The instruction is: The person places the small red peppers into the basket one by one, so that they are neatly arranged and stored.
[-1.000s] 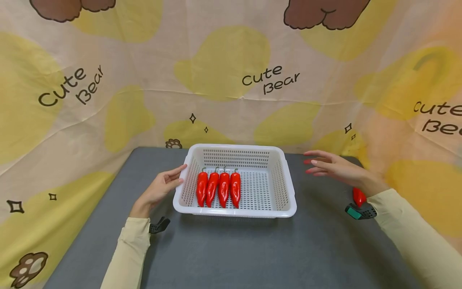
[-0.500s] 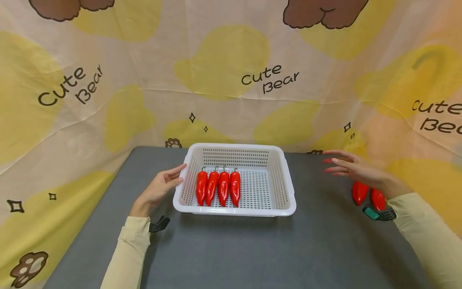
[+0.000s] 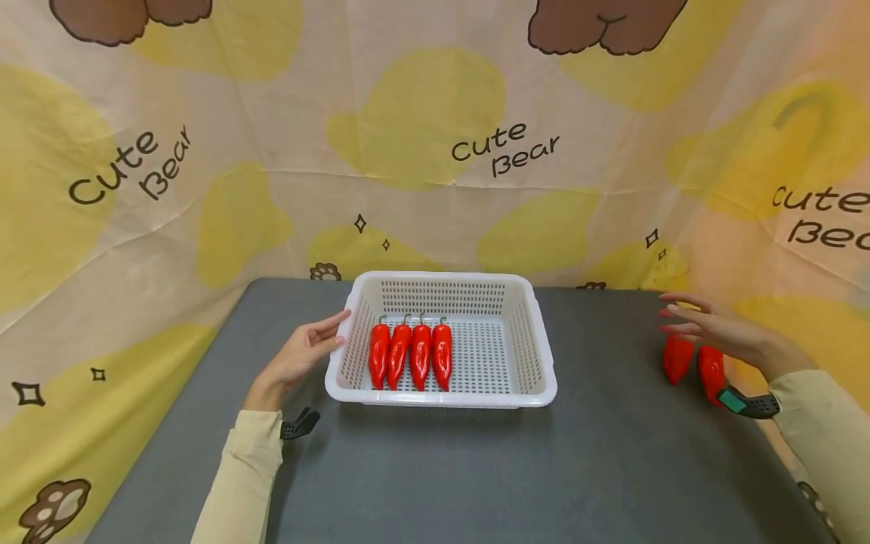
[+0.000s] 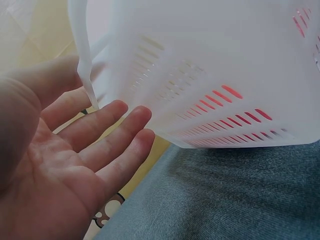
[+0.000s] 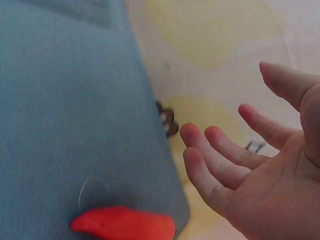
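Observation:
My left hand (image 3: 300, 353) rests at the left rim of a white perforated plastic basket (image 3: 448, 400). In the left wrist view its fingers (image 4: 107, 142) lie fairly straight by the outer wall, while part of the hand passes behind the rim. Several glossy red peppers (image 3: 399, 357) with green stems lie side by side in the basket's left half. My right hand (image 3: 723, 329) hovers at the far right, fingers spread and nothing in them. Below it lie a red pepper (image 3: 677, 361) and another red pepper (image 3: 710, 375) on the table; one pepper (image 5: 125, 224) shows in the right wrist view.
The grey table (image 3: 448, 476) carries the basket near its back edge. A patterned cloth (image 3: 421, 113) hangs behind and along both sides of the table. Each wrist wears a black band, such as the wrist band (image 3: 751, 403) on the right.
My right hand has moved rightward, away from the basket and over the peppers on the table, uncovering more of them. The left hand, basket and peppers inside have stayed put.

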Demonstrator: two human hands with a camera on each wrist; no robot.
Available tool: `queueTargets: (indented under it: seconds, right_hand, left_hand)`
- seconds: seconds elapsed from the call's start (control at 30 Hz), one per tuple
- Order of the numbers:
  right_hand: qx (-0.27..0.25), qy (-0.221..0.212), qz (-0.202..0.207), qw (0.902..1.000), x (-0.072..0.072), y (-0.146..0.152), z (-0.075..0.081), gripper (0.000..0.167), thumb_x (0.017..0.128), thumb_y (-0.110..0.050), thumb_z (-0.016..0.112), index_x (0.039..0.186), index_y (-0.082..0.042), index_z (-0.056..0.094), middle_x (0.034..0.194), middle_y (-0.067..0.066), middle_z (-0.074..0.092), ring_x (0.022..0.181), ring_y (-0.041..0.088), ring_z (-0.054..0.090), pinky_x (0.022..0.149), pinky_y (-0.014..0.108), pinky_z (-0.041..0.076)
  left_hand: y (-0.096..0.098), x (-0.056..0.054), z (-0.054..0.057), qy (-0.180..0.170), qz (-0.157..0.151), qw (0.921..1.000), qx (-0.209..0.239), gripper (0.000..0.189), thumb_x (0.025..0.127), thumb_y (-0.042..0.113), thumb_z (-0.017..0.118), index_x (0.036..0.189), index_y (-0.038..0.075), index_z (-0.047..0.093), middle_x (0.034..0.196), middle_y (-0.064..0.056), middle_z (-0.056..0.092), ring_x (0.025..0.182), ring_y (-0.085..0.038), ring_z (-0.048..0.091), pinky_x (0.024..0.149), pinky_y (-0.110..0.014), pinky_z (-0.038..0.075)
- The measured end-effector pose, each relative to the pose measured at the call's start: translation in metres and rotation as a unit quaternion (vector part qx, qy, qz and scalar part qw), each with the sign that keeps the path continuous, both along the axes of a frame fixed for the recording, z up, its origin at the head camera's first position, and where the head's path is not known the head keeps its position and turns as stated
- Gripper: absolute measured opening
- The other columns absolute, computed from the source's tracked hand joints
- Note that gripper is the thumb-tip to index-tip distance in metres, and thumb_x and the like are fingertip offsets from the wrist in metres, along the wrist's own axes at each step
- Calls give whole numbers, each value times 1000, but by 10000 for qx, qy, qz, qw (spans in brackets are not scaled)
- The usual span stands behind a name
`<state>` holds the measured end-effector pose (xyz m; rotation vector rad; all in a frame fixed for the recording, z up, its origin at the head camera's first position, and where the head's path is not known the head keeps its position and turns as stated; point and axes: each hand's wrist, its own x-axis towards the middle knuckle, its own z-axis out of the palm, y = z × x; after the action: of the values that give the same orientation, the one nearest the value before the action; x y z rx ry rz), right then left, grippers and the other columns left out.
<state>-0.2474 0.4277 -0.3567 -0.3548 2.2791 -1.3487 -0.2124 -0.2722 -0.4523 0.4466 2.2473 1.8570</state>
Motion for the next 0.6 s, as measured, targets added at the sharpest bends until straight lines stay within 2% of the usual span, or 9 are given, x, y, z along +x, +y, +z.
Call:
queueTargets:
  seconds: [0.17, 0.3, 0.47, 0.6]
  right_hand:
    - [147, -125, -192, 9996, 2, 19, -11, 27, 112, -25, 31, 130, -44, 39, 116, -40, 52, 106, -10, 62, 86, 17, 53]
    - [54, -111, -180, 9998, 2, 29, -19, 28, 112, -24, 31, 127, -46, 40, 116, -40, 51, 105, -10, 62, 85, 16, 53]
    - [7, -194, -241, 9995, 2, 37, -27, 28, 112, -23, 32, 124, -46, 40, 117, -40, 51, 105, -9, 63, 85, 16, 54]
    - [-94, -224, -225, 9995, 3, 43, -31, 30, 112, -22, 31, 122, -48, 41, 116, -40, 52, 104, -8, 64, 83, 16, 54]
  left_hand:
    - [0, 1, -2, -18, -30, 10000, -28, 62, 101, 12, 60, 158, 7, 34, 159, -24, 38, 121, -3, 61, 99, -24, 53]
    - [1, 1, -2, -16, -47, 10000, 30, 62, 101, 12, 60, 158, 7, 34, 159, -23, 38, 124, -7, 61, 99, -24, 53]
    - [1, 1, -1, -36, 5, 10000, -66, 63, 101, 13, 60, 158, 8, 34, 159, -23, 39, 122, -6, 61, 99, -26, 54]
    - [1, 1, 0, -27, -27, 10000, 25, 63, 101, 12, 60, 158, 6, 33, 159, -23, 38, 122, -4, 61, 99, -24, 53]
